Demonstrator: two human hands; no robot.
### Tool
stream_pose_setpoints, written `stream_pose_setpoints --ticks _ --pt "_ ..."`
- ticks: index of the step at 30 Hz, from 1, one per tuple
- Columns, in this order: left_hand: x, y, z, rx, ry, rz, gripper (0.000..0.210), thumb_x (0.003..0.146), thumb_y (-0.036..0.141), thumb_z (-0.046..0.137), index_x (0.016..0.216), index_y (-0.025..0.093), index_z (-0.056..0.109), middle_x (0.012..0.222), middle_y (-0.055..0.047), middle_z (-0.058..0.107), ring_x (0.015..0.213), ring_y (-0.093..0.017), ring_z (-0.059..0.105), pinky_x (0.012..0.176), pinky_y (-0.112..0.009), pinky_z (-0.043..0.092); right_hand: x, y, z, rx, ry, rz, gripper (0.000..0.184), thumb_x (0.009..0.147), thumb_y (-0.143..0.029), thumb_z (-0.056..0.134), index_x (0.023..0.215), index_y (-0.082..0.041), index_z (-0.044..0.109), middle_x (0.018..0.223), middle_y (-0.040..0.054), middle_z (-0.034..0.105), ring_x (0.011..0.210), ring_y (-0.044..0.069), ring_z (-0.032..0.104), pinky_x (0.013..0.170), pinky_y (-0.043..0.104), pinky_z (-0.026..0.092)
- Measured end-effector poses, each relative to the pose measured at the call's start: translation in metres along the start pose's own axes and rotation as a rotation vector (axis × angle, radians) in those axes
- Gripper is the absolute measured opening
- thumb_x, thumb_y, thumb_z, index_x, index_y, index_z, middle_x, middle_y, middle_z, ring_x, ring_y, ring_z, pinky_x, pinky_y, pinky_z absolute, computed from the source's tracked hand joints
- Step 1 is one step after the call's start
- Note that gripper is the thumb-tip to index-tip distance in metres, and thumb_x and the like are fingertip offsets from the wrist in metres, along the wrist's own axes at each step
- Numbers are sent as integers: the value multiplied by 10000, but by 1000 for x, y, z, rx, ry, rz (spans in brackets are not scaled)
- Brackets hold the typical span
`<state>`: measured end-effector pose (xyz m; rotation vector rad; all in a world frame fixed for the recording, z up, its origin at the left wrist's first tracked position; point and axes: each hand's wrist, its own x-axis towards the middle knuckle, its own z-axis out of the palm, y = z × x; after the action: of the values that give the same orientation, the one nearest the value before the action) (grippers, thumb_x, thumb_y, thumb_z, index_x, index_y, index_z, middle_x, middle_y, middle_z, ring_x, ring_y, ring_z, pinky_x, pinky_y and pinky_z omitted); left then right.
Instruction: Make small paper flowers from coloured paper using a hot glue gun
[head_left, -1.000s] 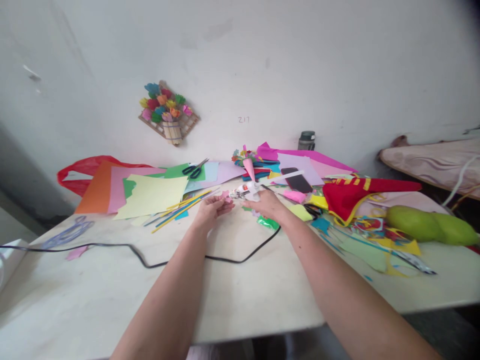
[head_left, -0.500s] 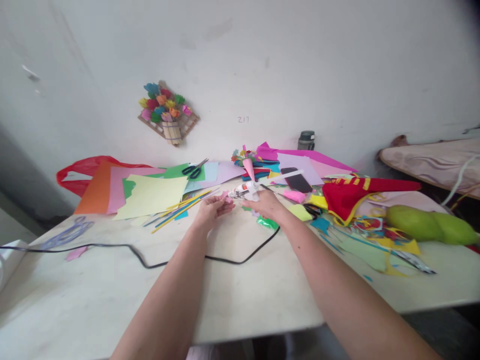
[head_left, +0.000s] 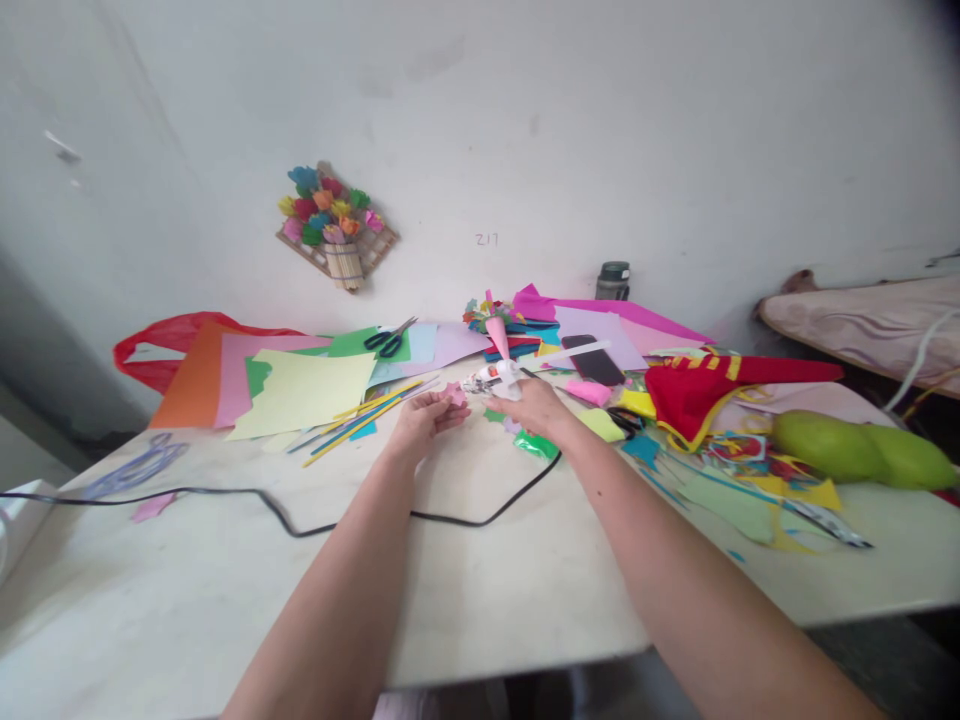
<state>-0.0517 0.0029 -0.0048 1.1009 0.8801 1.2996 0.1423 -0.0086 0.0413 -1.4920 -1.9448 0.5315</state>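
Near the table's (head_left: pixel 225 600) far edge, right hand (head_left: pixel 534 408) gripping glue gun (head_left: pixel 491 380), left hand (head_left: pixel 424 420) pinching pink paper bit (head_left: pixel 454 395): easy fingertip burn, nozzle so close.

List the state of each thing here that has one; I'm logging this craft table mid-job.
Left hand: closed on a small pink paper piece.
Right hand: gripping a white glue gun, nozzle toward the pink piece.
Black cord: lying loose across the table.
Black scissors: lying on paper sheets.
Phone: screen dark.
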Motion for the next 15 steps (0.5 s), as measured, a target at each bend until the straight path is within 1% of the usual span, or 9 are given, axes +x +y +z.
stream_pose_setpoints --ticks 5,9,13,15 --pt "0 2 0 -15 29 18 142 682 215 649 733 89 611 767 -101 678 739 -194 653 699 -291 516 0 2 -2 14 -14 -41 334 675 -450 593 809 -150 651 658 52 629 605 150 588 545 214 412" --pt "-1 5 -1 -48 64 41 112 686 192 639 711 101 578 771 -98 680 734 -186 654 693 -285 512 2 2 -2 45 20 -56 316 682 -441 590 789 -149 644 650 53 627 603 155 588 543 223 412" --pt "-1 9 -4 -78 100 89 122 688 202 636 728 104 574 789 -96 683 716 -176 656 680 -277 510 5 5 4 69 50 -9 356 723 -481 525 745 -143 637 579 46 604 608 169 590 554 241 415" --pt "-2 12 -7 -98 128 116 137 684 213 642 714 102 569 787 -99 684 710 -176 656 680 -277 510 7 4 8 45 73 13 364 732 -486 507 814 -156 637 626 45 622 649 177 598 579 250 420"
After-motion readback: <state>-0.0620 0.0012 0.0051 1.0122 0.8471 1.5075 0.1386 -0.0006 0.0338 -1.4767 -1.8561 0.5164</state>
